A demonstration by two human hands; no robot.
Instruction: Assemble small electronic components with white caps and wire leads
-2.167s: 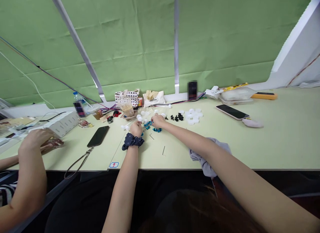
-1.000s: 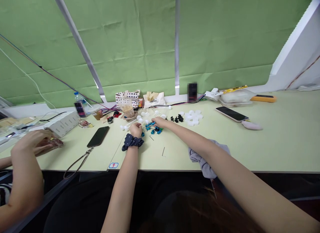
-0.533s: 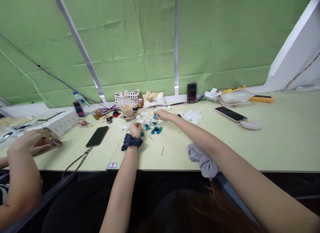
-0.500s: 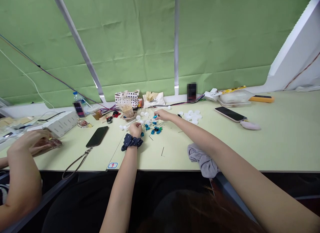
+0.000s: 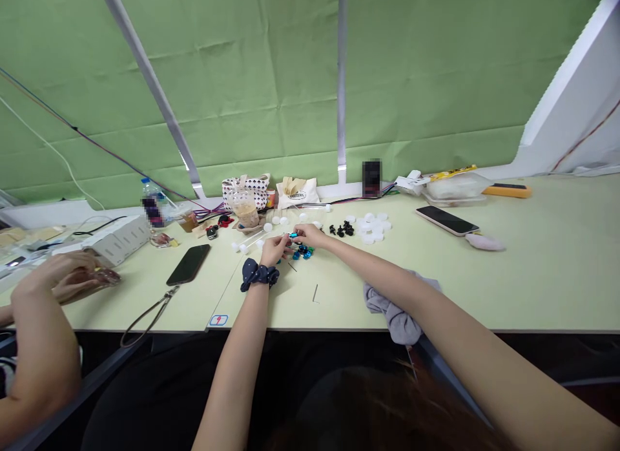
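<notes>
My left hand (image 5: 274, 249), with a dark scrunchie (image 5: 259, 274) on its wrist, and my right hand (image 5: 307, 233) meet over a small pile of blue metal parts (image 5: 303, 251) on the pale green table (image 5: 533, 276). Both hands are closed in a pinch. Between their fingertips is a small blue part (image 5: 293, 235). White rods with round ends (image 5: 252, 241) lie just left of and behind the hands. A thin metal pin (image 5: 314, 293) lies on the table nearer to me.
Black small parts (image 5: 341, 229) and white caps (image 5: 372, 226) lie right of the hands. A black phone (image 5: 188, 263) is to the left, another phone (image 5: 446, 218) to the right, a grey cloth (image 5: 394, 309) at the edge. Another person's hands (image 5: 62, 274) work at far left.
My right hand reached back toward the white rods, then came forward again. My left hand moved right to meet it, and both now pinch a blue part.
</notes>
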